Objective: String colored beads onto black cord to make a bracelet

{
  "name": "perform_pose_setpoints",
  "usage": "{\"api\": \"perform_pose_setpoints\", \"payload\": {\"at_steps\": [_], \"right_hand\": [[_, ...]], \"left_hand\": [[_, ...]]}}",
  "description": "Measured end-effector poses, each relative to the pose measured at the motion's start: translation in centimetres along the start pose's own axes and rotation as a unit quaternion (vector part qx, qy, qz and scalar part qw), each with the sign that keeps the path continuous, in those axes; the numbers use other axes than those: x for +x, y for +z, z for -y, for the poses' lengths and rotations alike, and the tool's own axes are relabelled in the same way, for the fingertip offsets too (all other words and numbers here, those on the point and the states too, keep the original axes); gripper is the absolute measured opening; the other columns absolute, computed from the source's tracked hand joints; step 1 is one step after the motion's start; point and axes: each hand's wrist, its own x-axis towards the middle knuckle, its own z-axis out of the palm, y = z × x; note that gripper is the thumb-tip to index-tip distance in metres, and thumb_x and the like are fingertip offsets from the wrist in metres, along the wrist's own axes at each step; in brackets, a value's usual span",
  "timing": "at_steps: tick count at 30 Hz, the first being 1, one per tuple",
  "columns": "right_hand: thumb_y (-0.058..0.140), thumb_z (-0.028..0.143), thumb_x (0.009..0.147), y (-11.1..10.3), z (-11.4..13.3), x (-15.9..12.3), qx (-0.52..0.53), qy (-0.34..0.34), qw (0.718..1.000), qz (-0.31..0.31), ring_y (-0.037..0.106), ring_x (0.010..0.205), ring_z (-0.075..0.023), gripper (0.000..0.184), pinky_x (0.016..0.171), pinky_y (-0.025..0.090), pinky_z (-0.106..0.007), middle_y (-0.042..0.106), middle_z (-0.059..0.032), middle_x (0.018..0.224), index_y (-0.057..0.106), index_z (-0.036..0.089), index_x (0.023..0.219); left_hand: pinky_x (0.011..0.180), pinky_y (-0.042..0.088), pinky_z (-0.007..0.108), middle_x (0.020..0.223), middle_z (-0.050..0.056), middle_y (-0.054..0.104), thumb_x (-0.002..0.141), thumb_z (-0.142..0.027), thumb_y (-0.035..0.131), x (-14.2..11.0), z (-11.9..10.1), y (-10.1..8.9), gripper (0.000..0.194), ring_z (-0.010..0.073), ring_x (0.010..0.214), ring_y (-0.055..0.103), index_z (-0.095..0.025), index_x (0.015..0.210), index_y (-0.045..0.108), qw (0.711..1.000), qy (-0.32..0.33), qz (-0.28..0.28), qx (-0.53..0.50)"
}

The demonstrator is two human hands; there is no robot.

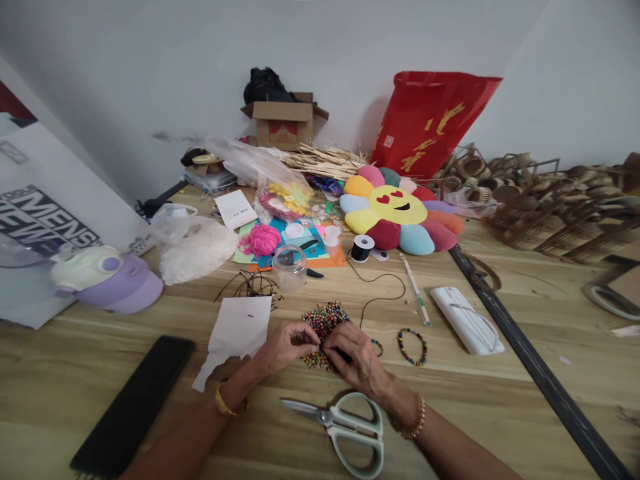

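Both of my hands meet over a pile of small multicoloured beads (325, 317) on the wooden table. The fingertips of my left hand (287, 347) are pinched together at the pile's near side; what they hold is too small to make out. Close beside it, my right hand (360, 357) has its fingers curled and pinched, and a short beaded string (377, 347) shows from behind it. A finished-looking bead bracelet (413, 347) lies to the right. Scissors with pale handles (345, 427) rest just below my hands, blades partly apart. Torn white paper (240, 333) lies to the left.
Behind the beads stand a clear jar (290, 267) and a spool of black cord (363, 248). A flower cushion (400, 210), pink yarn (265, 240), a white power bank-like block (465, 320), a cap (107, 277) and a black slab (135, 403) surround the work area.
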Motion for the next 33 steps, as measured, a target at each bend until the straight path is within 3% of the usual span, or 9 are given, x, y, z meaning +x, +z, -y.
{"api": "perform_pose_setpoints", "payload": {"at_steps": [33], "right_hand": [[0.053, 0.019, 0.094, 0.13, -0.16, -0.1, -0.004, 0.001, 1.0, 0.017, 0.055, 0.078, -0.0178, 0.013, 0.073, 0.044, -0.032, 0.062, -0.005, 0.08, 0.063, 0.019, 0.086]], "left_hand": [[0.063, 0.043, 0.025, 0.073, 0.004, 0.065, 0.069, -0.021, 0.069, 0.0, -0.05, -0.05, 0.011, 0.0147, 0.067, 0.057, -0.011, 0.074, 0.071, 0.999, 0.024, 0.008, 0.02]]}}
